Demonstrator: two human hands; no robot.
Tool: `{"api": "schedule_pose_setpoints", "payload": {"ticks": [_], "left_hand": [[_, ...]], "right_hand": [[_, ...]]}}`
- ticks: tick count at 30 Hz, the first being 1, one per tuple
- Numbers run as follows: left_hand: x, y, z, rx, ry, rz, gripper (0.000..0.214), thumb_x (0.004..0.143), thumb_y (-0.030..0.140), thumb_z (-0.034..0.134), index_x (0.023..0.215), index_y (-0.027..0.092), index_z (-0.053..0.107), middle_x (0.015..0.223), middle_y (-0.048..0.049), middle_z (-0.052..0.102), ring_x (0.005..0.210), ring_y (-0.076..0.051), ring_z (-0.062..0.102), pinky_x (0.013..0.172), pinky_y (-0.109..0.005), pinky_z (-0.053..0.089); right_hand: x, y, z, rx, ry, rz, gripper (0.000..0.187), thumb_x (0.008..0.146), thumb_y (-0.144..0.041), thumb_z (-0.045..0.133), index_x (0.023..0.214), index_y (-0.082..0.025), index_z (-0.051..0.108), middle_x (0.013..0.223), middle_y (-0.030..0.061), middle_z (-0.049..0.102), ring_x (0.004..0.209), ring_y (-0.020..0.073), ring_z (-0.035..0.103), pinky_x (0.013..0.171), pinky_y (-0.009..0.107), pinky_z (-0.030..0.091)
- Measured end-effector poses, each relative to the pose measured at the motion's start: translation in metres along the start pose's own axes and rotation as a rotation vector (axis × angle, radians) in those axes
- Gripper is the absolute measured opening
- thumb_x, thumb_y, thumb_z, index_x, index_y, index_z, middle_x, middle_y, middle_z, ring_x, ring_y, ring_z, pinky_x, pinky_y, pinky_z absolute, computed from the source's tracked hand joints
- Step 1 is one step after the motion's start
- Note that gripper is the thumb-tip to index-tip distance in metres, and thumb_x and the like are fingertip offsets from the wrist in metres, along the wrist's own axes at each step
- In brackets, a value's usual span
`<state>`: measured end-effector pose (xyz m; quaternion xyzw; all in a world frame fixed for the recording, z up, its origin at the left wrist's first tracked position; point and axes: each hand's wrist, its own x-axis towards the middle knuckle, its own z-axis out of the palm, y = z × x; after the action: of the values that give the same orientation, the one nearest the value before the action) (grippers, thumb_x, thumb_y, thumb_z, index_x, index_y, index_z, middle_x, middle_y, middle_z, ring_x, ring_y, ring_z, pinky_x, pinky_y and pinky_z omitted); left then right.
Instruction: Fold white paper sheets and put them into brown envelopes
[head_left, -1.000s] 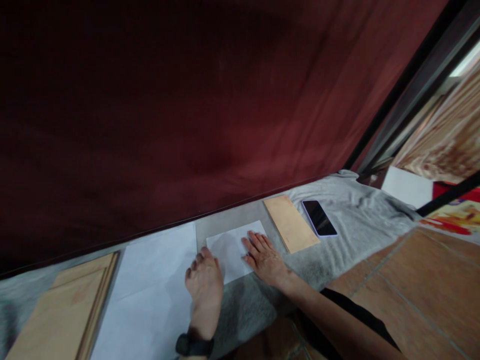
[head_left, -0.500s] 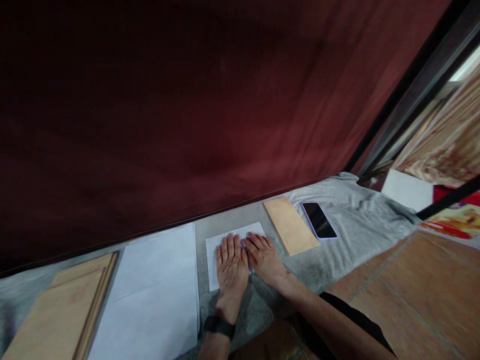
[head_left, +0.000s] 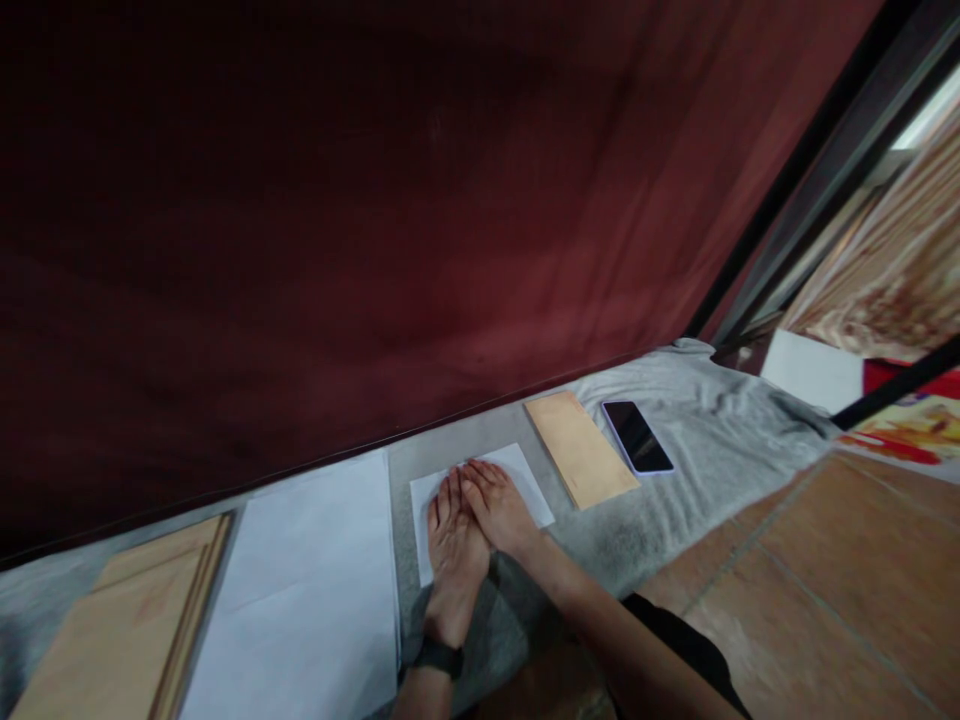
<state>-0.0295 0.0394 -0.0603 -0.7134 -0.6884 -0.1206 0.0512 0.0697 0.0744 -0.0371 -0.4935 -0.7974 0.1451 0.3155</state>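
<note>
Crosswise, white paper (head_left: 522,473), long axis slanting away rightward, left hand (head_left: 456,535), right hand (head_left: 500,508) atop, grips unclenched

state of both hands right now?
Left hand: open, laid on the small white paper, gripping nothing.
Right hand: open, on the same paper, touching the left hand, gripping nothing.

The light is dim. The red backdrop (head_left: 465,240) sinks nearly to black at left and lightens toward the right, where a pale glare shows at the far edge. Soft shadow darkens the cloth (head_left: 697,400) near the right hand (head_left: 502,510). Detail is soft; the far-right panel (head_left: 892,260) looks smeared and stretched.
</note>
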Motion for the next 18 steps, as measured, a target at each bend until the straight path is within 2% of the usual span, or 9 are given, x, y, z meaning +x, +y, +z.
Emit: {"api": "schedule_pose_setpoints", "payload": {"ticks": [6,12,18], "left_hand": [[0.002,-0.001,-0.007,0.008,0.036,-0.045,0.056,0.095,0.016,0.030,0.149,0.007,0.044,0.157,-0.0184,0.041,0.149,-0.029,0.033,0.120,-0.052,0.030],[0.004,-0.007,-0.010,-0.019,0.110,-0.151,0.058,0.096,0.025,0.032,0.148,-0.001,0.041,0.154,-0.0236,0.043,0.148,-0.031,0.035,0.121,-0.051,0.028],[0.001,-0.016,-0.014,0.023,0.101,-0.158,0.060,0.097,0.025,0.031,0.147,-0.005,0.040,0.154,-0.0260,0.041,0.148,-0.032,0.033,0.122,-0.048,0.027]], "right_hand": [[-0.006,0.008,-0.006,-0.232,-0.042,0.000,0.043,0.107,-0.032,0.036,0.141,-0.016,0.057,0.149,0.0106,0.054,0.140,0.0216,0.046,0.119,0.043,0.034],[-0.017,0.023,-0.001,-0.393,0.030,0.035,0.053,0.105,-0.040,0.040,0.148,-0.010,0.048,0.154,0.0164,0.045,0.144,0.0275,0.040,0.118,0.045,0.031],[-0.023,0.037,-0.008,-0.467,0.049,0.106,0.059,0.105,-0.042,0.039,0.150,-0.005,0.042,0.156,0.0177,0.041,0.145,0.0290,0.038,0.119,0.044,0.030]]}}
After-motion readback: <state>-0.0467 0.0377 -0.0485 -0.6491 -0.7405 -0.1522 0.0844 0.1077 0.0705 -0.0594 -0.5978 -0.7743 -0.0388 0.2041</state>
